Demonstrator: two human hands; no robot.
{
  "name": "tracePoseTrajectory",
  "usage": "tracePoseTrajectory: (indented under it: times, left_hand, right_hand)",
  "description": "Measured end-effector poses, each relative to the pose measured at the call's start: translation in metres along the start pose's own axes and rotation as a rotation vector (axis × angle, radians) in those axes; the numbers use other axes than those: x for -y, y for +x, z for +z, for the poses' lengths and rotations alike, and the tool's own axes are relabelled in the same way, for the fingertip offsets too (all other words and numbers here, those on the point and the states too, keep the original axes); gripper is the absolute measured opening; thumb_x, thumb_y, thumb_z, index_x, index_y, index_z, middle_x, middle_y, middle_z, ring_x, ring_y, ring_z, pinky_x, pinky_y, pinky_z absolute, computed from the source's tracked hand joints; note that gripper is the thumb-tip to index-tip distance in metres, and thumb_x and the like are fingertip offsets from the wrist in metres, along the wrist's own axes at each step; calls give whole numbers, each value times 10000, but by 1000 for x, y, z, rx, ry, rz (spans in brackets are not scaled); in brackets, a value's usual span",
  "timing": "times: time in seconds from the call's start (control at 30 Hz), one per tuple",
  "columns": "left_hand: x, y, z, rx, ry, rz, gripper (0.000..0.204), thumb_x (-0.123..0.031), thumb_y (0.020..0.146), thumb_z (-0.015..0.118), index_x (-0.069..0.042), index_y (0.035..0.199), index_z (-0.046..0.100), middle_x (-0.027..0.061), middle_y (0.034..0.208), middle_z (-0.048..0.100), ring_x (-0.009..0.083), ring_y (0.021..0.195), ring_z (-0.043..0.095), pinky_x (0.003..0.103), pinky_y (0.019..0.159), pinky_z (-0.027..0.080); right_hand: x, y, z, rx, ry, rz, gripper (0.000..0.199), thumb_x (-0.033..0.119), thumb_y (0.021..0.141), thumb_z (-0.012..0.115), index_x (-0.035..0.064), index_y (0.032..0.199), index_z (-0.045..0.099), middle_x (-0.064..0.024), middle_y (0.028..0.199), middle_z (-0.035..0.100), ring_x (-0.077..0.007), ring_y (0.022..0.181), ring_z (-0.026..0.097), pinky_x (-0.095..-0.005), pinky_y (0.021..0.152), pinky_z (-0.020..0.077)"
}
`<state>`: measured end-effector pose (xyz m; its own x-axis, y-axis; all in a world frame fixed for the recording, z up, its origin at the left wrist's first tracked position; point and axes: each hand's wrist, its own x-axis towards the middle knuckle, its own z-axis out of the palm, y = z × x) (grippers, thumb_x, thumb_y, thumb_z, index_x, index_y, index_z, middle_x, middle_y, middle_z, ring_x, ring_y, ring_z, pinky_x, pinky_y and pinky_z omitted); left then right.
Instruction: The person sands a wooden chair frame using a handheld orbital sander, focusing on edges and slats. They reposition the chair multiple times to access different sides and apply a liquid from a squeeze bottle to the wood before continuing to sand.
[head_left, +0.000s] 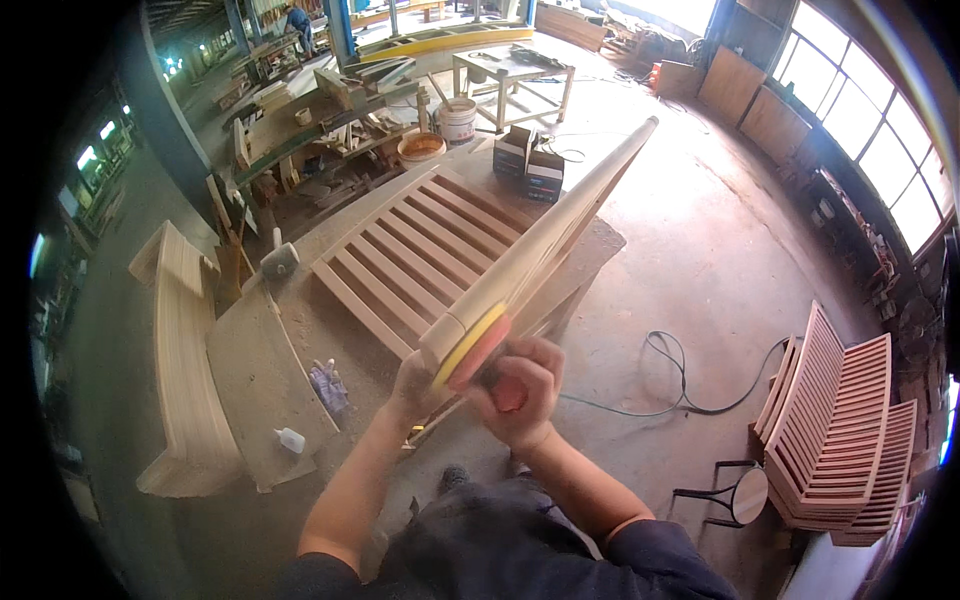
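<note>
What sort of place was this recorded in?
Probably a woodworking or furniture shop. The right hand holds what looks like a sander, slatted woodwork lies on the worktop, and more slatted wooden pieces stand at the right.

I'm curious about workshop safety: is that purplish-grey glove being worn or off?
Off: the glove lies on the worktop, while the left hand and the right hand, which grips a disc tool, are both bare.

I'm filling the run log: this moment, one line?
left hand: at rail end | right hand: holding sander | sander: against rail | stool: at right
</note>
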<state>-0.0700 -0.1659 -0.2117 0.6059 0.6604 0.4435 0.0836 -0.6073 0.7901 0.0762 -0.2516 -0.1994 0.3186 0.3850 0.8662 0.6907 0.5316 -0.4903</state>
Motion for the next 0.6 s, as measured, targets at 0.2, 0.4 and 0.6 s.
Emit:
tracePoseTrajectory:
  times: [0.2, 0.4, 0.6]
  left_hand:
    - [34, -9, 13, -95, -6, -78, 336, -155, 873, 843, -117, 1185, 727, 110, 1072, 777, 252, 1013, 767, 384, 800, 597]
    - [51, -23, 10, -27, 120, -174, 313, -204, 898, 762, -86, 1185, 727, 173, 999, 771, 374, 1005, 747, 453, 818, 591]
    - [68, -29, 14, -116, 174, -85, 88, -124, 844, 665, -52, 795, 654, 107, 796, 666, 317, 771, 676, 430, 734, 543]
  right_hand:
    - [40, 119, -45, 338, -131, -125, 536, 208, 699, 981, 113, 1116, 659, -119, 1151, 630, -268, 999, 664, -400, 792, 565]
    - [65, 253, 1, 1169, -374, -230, 300, 357, 811, 820, 108, 969, 769, -122, 907, 721, -321, 790, 727, -404, 710, 598]
    - [47, 276, 146, 2300, -519, -41, 481, 533, 819, 809, 119, 1063, 808, -70, 1097, 789, -229, 973, 741, -418, 881, 572]
